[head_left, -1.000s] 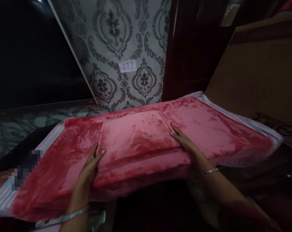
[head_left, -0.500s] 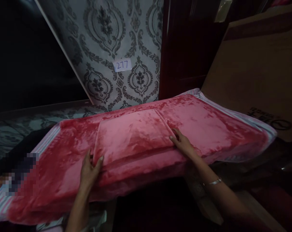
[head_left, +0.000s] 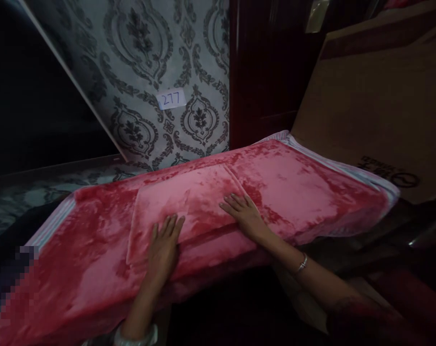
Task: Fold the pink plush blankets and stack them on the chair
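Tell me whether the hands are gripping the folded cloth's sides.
No, left hand and right hand lie flat atop the folded cloth.

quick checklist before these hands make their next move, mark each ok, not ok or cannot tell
1. Left hand palm down on the folded plush piece: ok, fingers extended.
2. Right hand palm down on the same piece: ok, fingers spread near its right edge.
3. Hands apart from each other: ok, plush shows between them.
4. Folded piece's whole outline in view: not ok, the hands and wrists hide parts of it.
5. Left end of the larger red-pink plush visible: not ok, it is pixelated and runs out of view.
6. Firm support under the larger plush: cannot tell, too dark below.
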`<action>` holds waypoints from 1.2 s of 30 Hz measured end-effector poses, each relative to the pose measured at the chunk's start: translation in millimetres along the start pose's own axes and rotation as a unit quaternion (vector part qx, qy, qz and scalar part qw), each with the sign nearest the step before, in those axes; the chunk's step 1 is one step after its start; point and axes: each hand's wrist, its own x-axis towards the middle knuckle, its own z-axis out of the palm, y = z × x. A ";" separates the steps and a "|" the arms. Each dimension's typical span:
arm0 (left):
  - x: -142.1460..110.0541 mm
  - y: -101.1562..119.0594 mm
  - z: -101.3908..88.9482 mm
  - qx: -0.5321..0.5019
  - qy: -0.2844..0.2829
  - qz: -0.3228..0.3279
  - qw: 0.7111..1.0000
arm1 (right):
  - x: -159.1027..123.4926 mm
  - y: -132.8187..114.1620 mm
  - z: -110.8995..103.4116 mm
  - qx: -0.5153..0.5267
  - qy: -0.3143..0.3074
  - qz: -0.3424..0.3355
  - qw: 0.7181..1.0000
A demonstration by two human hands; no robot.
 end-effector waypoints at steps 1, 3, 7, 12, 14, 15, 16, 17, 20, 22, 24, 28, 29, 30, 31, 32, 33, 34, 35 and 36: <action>-4.5 -7.8 3.6 0.000 0.008 -0.011 1.000 | -3.3 5.6 1.5 0.001 -0.001 0.012 1.000; -11.5 -17.9 9.6 0.000 0.020 -0.031 0.999 | -8.1 11.4 4.8 0.010 0.000 0.027 1.000; -17.3 -20.0 17.2 -0.009 0.047 -0.047 0.998 | -10.5 11.0 9.3 0.034 0.019 0.030 0.999; -26.3 -39.6 14.6 -0.150 0.070 -0.029 0.986 | -12.1 21.9 -7.3 0.101 -0.025 -0.004 0.995; -22.8 -52.9 5.7 -0.252 0.055 -0.047 0.965 | -6.4 26.9 -20.6 0.146 -0.048 -0.020 0.988; -16.5 -57.4 -0.4 -0.298 0.055 -0.064 0.951 | 0.7 27.4 -27.4 0.164 -0.045 -0.017 0.985; -6.3 -59.7 -7.2 -0.332 0.059 -0.080 0.938 | 11.3 26.0 -33.9 0.175 -0.032 -0.008 0.984; 7.9 -59.5 -14.3 -0.354 0.071 -0.092 0.928 | 25.7 22.6 -39.6 0.178 -0.014 0.004 0.984; 70.0 -48.9 -34.8 -0.311 0.054 -0.045 0.948 | 86.3 3.1 -51.1 0.151 0.012 0.028 0.988; 116.3 -40.3 -44.6 -0.236 0.000 -0.023 0.972 | 130.2 -10.7 -52.8 0.114 -0.025 0.056 0.992; 153.9 -35.1 -47.7 -0.156 -0.041 -0.025 0.987 | 165.4 -18.3 -48.4 0.081 -0.063 0.099 0.990; 184.6 -37.6 -23.1 -0.038 -0.061 -0.066 0.995 | 191.7 -11.5 -17.9 0.047 -0.057 0.118 0.990; 184.6 -39.8 -11.8 -0.021 -0.056 -0.070 0.996 | 190.9 -7.4 -7.6 0.041 -0.047 0.114 0.991; 183.1 -41.9 -0.3 -0.009 -0.047 -0.070 0.996 | 188.6 -3.2 2.5 0.036 -0.036 0.113 0.992; 180.8 -43.6 10.4 0.000 -0.038 -0.068 0.997 | 185.9 0.5 11.6 0.032 -0.026 0.111 0.993; 178.3 -44.8 19.4 0.007 -0.030 -0.067 0.997 | 183.4 3.7 19.2 0.031 -0.016 0.110 0.993; 176.1 -45.3 25.9 0.012 -0.025 -0.068 0.997 | 181.4 6.3 25.2 0.030 -0.007 0.106 0.994; 174.3 -45.2 29.9 0.015 -0.025 -0.071 0.997 | 180.2 8.3 29.7 0.029 0.001 0.101 0.994; 172.9 -44.6 31.8 0.016 -0.026 -0.074 0.997 | 179.6 9.8 33.0 0.028 0.008 0.096 0.995; 171.9 -43.8 32.0 0.013 -0.029 -0.076 0.997 | 179.6 11.0 35.6 0.025 0.015 0.091 0.995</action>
